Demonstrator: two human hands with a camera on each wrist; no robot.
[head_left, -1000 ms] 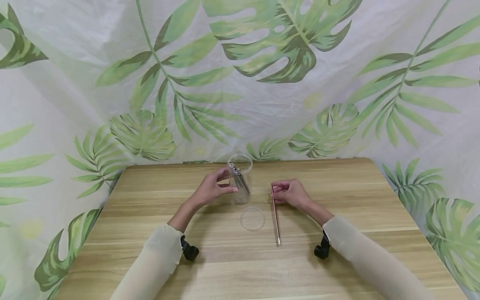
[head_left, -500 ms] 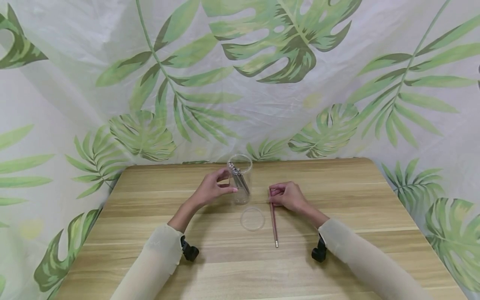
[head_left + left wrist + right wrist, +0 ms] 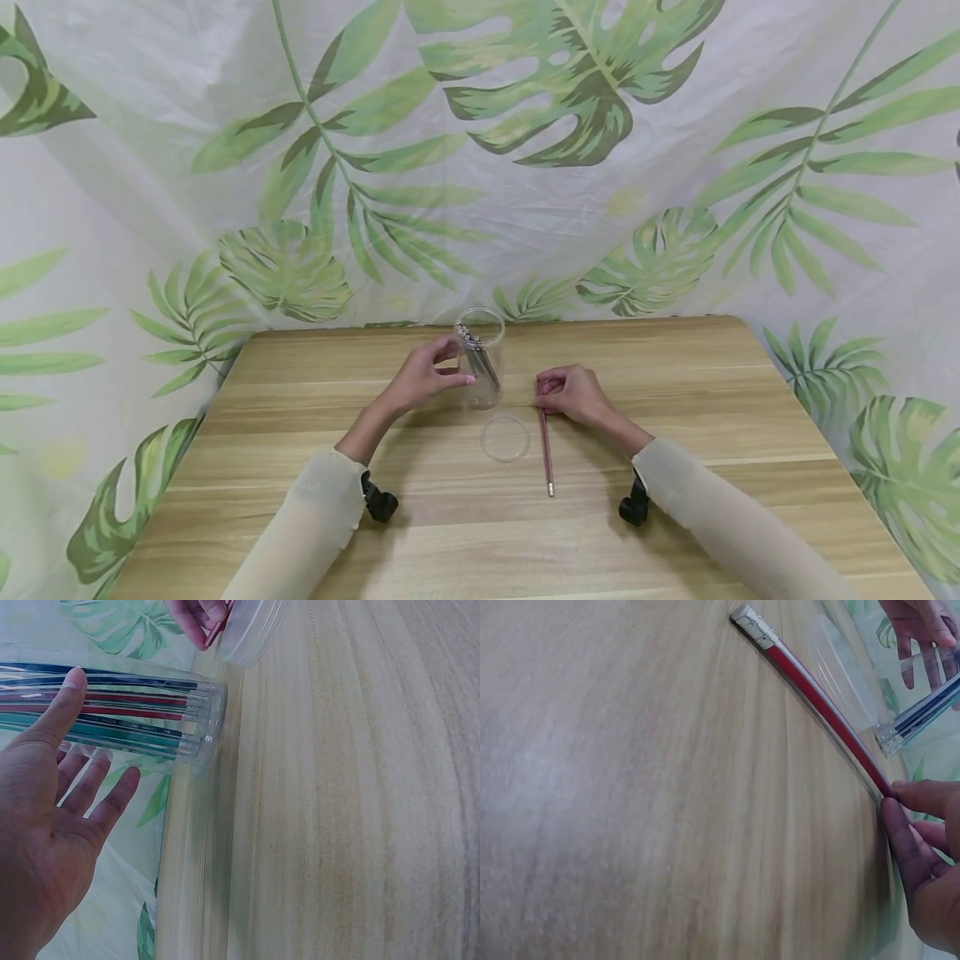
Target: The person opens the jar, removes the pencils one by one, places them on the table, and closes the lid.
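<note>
Leaf-print backdrop [image 3: 120,208] hangs behind a wood-grain counter [image 3: 480,542]; work sits toward its far side, approx. centre. L hand [image 3: 423,379] is round the L side of a clear cylindrical jar [image 3: 483,397], thumb one side, fingers the other. Jar looks upright, mouth up, w/ a bunch of pencils [image 3: 139,698] inside (black, red & green in L wrist view), leaning so their upper ends go L, toward that hand. R hand [image 3: 573,393] pinches a red pencil [image 3: 817,704] btwn thumb & fingers, right by its far end; can't make out whether that end is sharpened.

Key relation, as I judge it: red pencil vs. jar. Pencil's R of jar & apart from it, mostly nearer the person. R hand is the close one, being in contact; L hand is across on the jar's other side. Pencil's long axis runs approx. front-to-back, slight slant: held end away from the person, pale eraser end [image 3: 551,490] toward them. So pencil's low along the counter, jar's axis vertical, i.e. roughly a right angle btwn the two. Can't tell if pencil lies flat or a touch above the wood.

Clear round lid [image 3: 840,671] is on the counter just in front of jar, beside the pencil's L, no hand on it. Hands are apart, jar & a gap btwn them.
</note>
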